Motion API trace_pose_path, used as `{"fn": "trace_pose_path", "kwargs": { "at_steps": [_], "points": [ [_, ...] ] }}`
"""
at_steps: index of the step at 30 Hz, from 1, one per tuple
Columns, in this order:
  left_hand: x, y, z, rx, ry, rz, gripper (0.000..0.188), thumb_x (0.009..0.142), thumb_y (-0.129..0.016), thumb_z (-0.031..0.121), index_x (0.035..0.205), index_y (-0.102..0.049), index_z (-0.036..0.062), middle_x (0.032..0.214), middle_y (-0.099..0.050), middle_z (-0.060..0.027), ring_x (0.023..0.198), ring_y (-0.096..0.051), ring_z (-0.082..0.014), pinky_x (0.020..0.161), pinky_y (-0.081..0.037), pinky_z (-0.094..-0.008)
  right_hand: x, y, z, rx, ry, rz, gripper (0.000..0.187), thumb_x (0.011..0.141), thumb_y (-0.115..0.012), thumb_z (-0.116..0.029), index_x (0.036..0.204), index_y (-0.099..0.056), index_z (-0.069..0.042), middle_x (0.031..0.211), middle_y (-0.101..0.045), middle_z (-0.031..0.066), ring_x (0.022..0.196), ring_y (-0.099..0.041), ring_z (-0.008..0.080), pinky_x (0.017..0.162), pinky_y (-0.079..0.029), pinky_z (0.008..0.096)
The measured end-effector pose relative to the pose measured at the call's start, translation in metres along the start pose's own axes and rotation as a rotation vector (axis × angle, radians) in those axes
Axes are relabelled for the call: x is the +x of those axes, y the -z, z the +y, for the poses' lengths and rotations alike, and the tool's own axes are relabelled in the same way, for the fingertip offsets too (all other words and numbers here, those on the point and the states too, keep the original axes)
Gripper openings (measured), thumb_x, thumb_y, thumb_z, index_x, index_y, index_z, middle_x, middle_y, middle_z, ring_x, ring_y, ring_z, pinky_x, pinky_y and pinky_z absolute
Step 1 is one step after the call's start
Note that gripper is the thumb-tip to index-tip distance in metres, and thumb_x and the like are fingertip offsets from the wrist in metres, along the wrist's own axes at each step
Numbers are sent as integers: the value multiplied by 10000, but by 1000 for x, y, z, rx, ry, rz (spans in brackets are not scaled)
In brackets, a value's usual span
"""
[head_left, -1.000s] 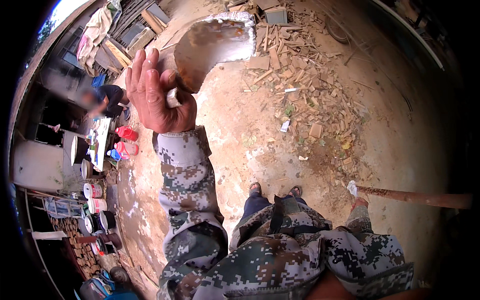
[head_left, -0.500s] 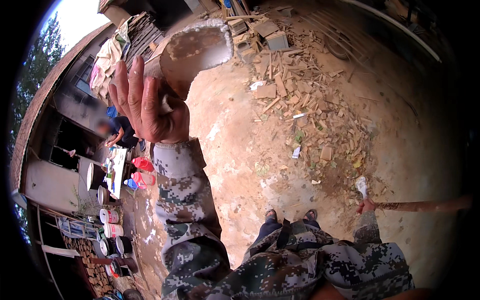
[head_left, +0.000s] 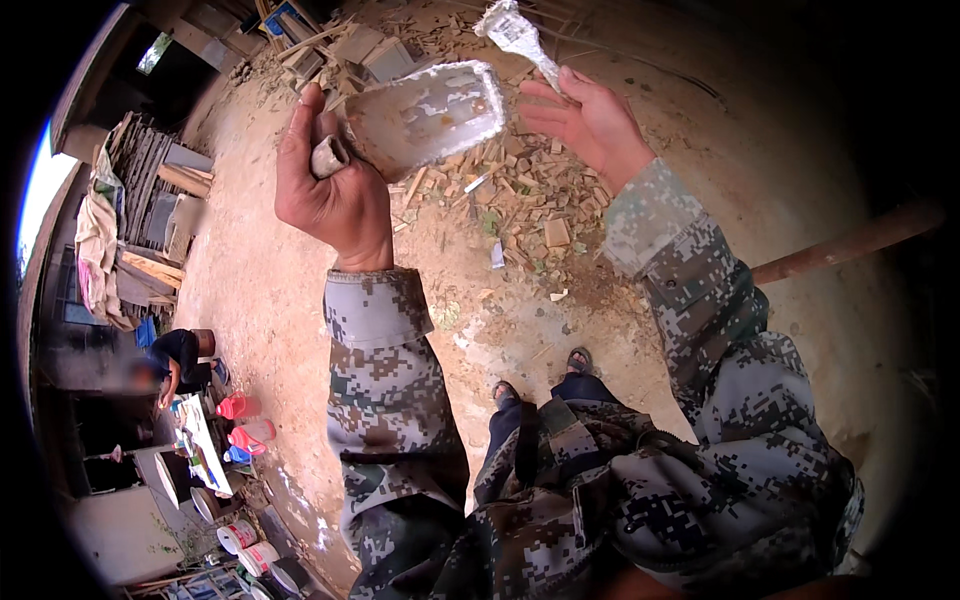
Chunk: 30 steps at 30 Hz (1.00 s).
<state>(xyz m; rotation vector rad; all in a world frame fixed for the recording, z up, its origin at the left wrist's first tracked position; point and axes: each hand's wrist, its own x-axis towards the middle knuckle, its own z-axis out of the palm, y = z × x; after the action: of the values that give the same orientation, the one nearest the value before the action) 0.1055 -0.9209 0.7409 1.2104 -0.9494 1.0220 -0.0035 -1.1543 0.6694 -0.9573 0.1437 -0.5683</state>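
Observation:
My left hand (head_left: 338, 195) is closed around the neck of a cut-open, scoop-like container (head_left: 425, 112), and its open side faces me. A thick white crust lines the rim, and pale patches coat the inside. To the right of the container, my right hand (head_left: 598, 125) is raised and grips the handle of a brush (head_left: 518, 36) caked in white. The brush head points up and left, apart from the container. Both my forearms are in camouflage sleeves.
Beyond my hands lies a pile of broken wood scraps (head_left: 545, 190) on the dirt ground. A brown pole (head_left: 850, 243) juts in at right. At left, a person (head_left: 178, 352) bends by a low white table (head_left: 200, 445), with red jugs (head_left: 250, 435) and several buckets (head_left: 238, 537) nearby.
My right hand has come up from low at the right, bringing the brush near the container. My left hand has lowered slightly and turned the container. The whole view has shifted.

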Motion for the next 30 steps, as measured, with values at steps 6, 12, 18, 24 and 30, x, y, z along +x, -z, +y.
{"fn": "trace_pose_path", "kwargs": {
  "at_steps": [6,12,18,24,30],
  "points": [
    [-14,-19,-16,-144,373,-44,219,976,-624,18,1129,-620,-139,1096,-715,-193,1018,-698,-219,891,-567,-287,14,9,18,260,-85,75,392,1061,-446,-294,1337,-504,-21,1290,-608,116,1161,-591,272,1018,-451,481],
    [-64,4,-53,118,611,-343,433,1003,-634,277,1230,-612,-90,1058,-713,-146,1016,-647,-169,885,-506,-291,9,34,24,234,-59,115,363,1057,-459,-278,1302,-544,-23,1265,-622,97,1169,-581,257,1047,-433,462],
    [-98,10,-39,478,607,-547,531,1009,-582,372,1295,-558,-75,836,-696,-276,735,-693,-422,632,-532,-436,18,31,14,278,20,226,327,1045,-498,-224,1231,-583,31,1197,-636,131,1090,-617,258,996,-493,432],
    [-113,1,-15,418,474,-366,469,970,-627,134,1364,-465,-61,889,-688,-250,778,-694,-383,674,-533,-398,21,15,-7,338,9,273,347,1048,-488,-232,1220,-612,42,1167,-658,148,1061,-639,270,979,-513,422],
    [-117,-11,-4,204,540,-266,534,965,-596,52,1416,-363,-113,1008,-666,-221,879,-670,-276,811,-523,-331,22,24,-5,290,151,223,351,1054,-471,-232,1217,-625,39,1143,-677,137,1032,-653,252,950,-521,405]
  ]
}}
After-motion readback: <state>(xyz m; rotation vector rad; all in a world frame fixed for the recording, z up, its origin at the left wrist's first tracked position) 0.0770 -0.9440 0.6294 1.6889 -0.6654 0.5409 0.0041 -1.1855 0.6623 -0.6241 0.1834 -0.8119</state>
